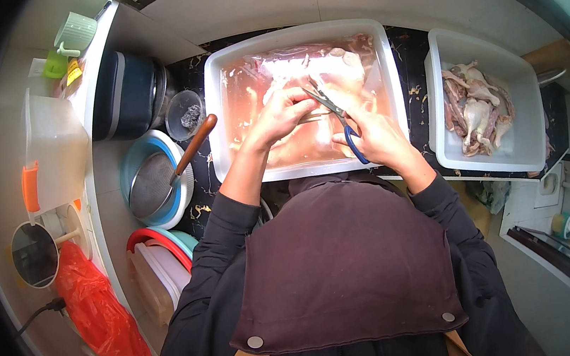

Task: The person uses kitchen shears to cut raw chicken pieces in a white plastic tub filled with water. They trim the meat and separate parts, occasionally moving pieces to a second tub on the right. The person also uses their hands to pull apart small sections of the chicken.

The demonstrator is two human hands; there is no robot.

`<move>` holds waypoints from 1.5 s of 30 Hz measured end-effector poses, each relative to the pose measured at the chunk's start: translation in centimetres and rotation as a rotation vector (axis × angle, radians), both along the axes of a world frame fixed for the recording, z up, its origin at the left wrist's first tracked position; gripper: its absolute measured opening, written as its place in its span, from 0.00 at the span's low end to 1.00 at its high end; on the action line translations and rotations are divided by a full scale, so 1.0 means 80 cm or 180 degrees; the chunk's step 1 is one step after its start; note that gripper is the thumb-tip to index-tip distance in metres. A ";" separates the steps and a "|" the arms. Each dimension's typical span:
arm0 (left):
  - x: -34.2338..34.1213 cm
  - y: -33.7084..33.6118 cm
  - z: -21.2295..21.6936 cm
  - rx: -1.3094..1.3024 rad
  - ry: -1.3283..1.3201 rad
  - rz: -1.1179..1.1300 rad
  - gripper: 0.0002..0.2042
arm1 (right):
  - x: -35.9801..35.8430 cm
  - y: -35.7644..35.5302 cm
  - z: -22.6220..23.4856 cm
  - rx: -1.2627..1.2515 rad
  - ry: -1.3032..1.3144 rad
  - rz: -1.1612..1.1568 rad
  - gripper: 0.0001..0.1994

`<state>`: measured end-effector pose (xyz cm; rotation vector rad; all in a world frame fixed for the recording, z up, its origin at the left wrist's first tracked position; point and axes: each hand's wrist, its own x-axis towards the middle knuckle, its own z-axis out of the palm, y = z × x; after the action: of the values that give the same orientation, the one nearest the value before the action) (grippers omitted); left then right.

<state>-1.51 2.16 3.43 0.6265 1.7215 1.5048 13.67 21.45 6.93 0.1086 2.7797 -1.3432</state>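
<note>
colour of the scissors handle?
Blue. The scissors handle, in the right hand, shows best in the head view.

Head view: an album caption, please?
Right hand holds blue-handled scissors over a white tub of reddish water, left hand close by.

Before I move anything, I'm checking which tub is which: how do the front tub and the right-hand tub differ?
The front tub holds reddish liquid; the right-hand tub holds a pile of meat pieces, no liquid plainly visible. The front tub looks larger in this view than the right-hand tub. Both are whitish, rectangular and open-topped.
</note>
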 end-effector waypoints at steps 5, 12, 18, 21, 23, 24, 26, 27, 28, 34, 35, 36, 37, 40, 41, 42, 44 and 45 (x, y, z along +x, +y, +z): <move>-0.008 0.002 -0.040 -0.0221 -0.0557 0.0249 0.07 | -0.003 0.001 -0.043 0.0359 -0.0388 0.0069 0.23; -0.020 0.009 -0.121 -0.0636 -0.0128 -0.0060 0.06 | -0.015 -0.003 -0.066 0.0650 -0.0987 0.0248 0.24; -0.004 0.012 -0.122 -0.0797 -0.0295 0.0000 0.06 | -0.016 -0.002 -0.092 0.0464 -0.1251 0.0259 0.27; 0.006 0.012 -0.114 -0.0793 -0.0517 0.0022 0.06 | -0.016 -0.005 -0.088 0.0538 -0.1326 0.0143 0.27; 0.009 0.013 -0.110 -0.0886 -0.0400 -0.0020 0.07 | -0.015 -0.007 -0.092 0.0653 -0.1170 0.0045 0.26; 0.011 0.011 -0.111 -0.0786 -0.0522 0.0038 0.07 | -0.015 -0.007 -0.093 0.0640 -0.1159 0.0114 0.26; 0.013 0.009 -0.109 -0.0580 -0.0765 0.0153 0.07 | -0.015 -0.003 -0.097 0.0619 -0.1137 0.0253 0.27; 0.013 0.008 -0.107 -0.0631 -0.0727 0.0115 0.07 | -0.015 -0.002 -0.100 0.0531 -0.1160 0.0263 0.26; 0.013 0.008 -0.104 -0.0681 -0.0689 0.0077 0.07 | -0.014 -0.001 -0.104 0.0444 -0.1184 0.0273 0.26; -0.006 -0.016 -0.159 -0.0868 -0.0540 0.0082 0.08 | -0.005 0.007 -0.108 0.0414 -0.0613 -0.0006 0.25; -0.010 -0.018 -0.172 -0.0819 -0.0557 0.0152 0.09 | -0.005 0.010 -0.103 0.0137 -0.0812 -0.0076 0.25; -0.004 -0.010 -0.155 -0.0669 -0.0724 0.0289 0.09 | -0.004 0.013 -0.099 -0.0131 -0.1023 -0.0183 0.24; 0.005 -0.002 -0.138 -0.0520 -0.0893 0.0426 0.09 | -0.005 0.012 -0.094 -0.0225 -0.1065 -0.0229 0.24; 0.005 -0.009 -0.148 -0.0173 -0.1136 0.0417 0.08 | -0.004 -0.001 -0.102 -0.1439 -0.1728 -0.0472 0.26; 0.004 -0.011 -0.150 -0.0073 -0.1177 0.0322 0.08 | -0.003 -0.006 -0.102 -0.1533 -0.1721 -0.0476 0.26; 0.006 -0.011 -0.153 -0.0010 -0.1238 0.0488 0.07 | -0.002 -0.011 -0.101 -0.1626 -0.1713 -0.0481 0.27; 0.012 -0.009 -0.154 0.0121 -0.1357 0.0812 0.06 | -0.001 -0.016 -0.108 -0.1446 -0.1562 -0.0499 0.28; 0.013 -0.008 -0.151 0.0234 -0.1349 0.0822 0.07 | 0.000 -0.019 -0.118 -0.1173 -0.1419 -0.0512 0.28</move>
<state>-0.48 1.53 -8.61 0.1042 1.4600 1.7375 13.63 19.95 -2.54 0.5480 2.1641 -1.6060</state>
